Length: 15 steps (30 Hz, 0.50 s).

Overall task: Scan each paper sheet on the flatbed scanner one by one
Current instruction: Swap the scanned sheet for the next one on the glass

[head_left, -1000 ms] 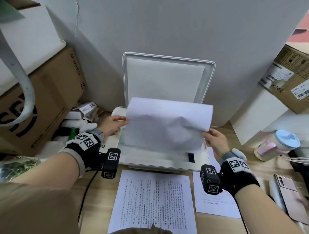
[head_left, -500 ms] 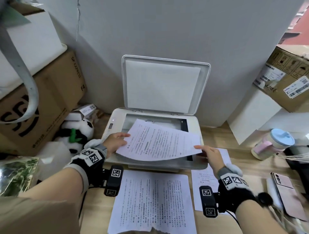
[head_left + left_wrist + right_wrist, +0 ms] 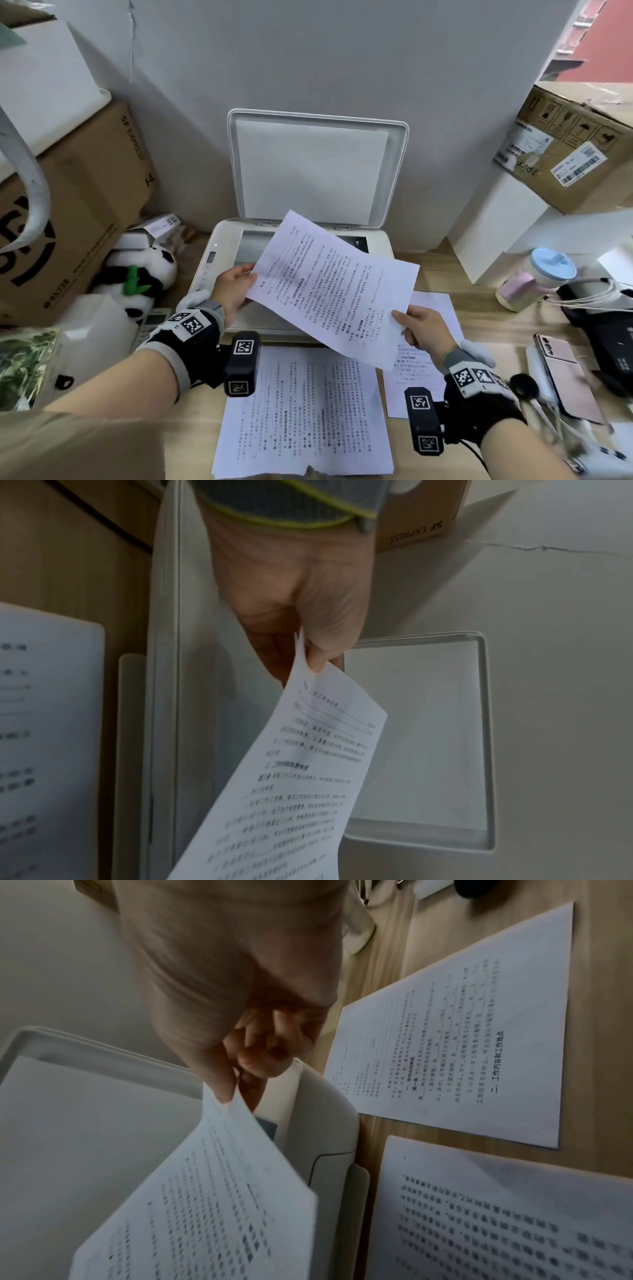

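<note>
A printed paper sheet (image 3: pixel 334 286) hangs text side up over the front right of the white flatbed scanner (image 3: pixel 219 255), turned at a slant. My left hand (image 3: pixel 245 279) pinches its left edge; the left wrist view shows the thumb on top of the sheet (image 3: pixel 301 764). My right hand (image 3: pixel 406 323) pinches its right edge, seen as thumb and fingers on the sheet (image 3: pixel 205 1191). The scanner lid (image 3: pixel 318 171) stands raised against the wall. The glass (image 3: pixel 253 248) shows bare at the left.
Two more printed sheets lie on the wooden desk: one (image 3: pixel 305 411) in front of the scanner, one (image 3: pixel 421 363) to its right. A stuffed panda (image 3: pixel 144 274) and cardboard boxes (image 3: pixel 75 205) crowd the left. A cup (image 3: pixel 534 277), phone (image 3: pixel 565 370) and cables sit right.
The sheet was held upright with its blank back toward me, then turned text side up. Both hands have since swung it toward the right, off the glass.
</note>
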Available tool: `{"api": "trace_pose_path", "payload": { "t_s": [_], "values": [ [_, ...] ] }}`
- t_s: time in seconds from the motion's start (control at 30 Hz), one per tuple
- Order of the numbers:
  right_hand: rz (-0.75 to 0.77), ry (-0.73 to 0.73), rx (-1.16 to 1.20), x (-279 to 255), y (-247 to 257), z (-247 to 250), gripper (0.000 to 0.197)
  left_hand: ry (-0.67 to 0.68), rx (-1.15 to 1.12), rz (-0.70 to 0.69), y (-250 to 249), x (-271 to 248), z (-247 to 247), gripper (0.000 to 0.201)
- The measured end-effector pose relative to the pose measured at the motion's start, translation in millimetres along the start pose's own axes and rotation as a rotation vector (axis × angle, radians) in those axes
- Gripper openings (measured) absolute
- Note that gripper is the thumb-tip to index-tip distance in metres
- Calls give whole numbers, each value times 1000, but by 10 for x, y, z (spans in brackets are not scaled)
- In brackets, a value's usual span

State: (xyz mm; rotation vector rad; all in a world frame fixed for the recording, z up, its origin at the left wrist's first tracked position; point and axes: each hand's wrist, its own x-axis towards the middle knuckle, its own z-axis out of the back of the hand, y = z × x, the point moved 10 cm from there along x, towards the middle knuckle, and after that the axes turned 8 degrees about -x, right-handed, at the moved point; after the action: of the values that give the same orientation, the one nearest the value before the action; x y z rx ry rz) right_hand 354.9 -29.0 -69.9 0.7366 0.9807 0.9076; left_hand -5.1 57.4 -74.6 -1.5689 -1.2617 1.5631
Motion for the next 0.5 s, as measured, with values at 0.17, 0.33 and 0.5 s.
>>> {"api": "trace_pose_path", "payload": {
  "t_s": [0.17, 0.33, 0.5],
  "values": [
    [-62, 37, -111, -43, -174, 126, 9, 17, -155, 21, -8, -12, -139, 26],
    [-136, -211, 158, -54, -454, 469, 31, 198, -202, 136, 71, -179, -420, 25],
    [-271, -434, 607, -66, -981, 611, 25, 586, 413, 475, 608, -590, -608, 37]
  ]
}}
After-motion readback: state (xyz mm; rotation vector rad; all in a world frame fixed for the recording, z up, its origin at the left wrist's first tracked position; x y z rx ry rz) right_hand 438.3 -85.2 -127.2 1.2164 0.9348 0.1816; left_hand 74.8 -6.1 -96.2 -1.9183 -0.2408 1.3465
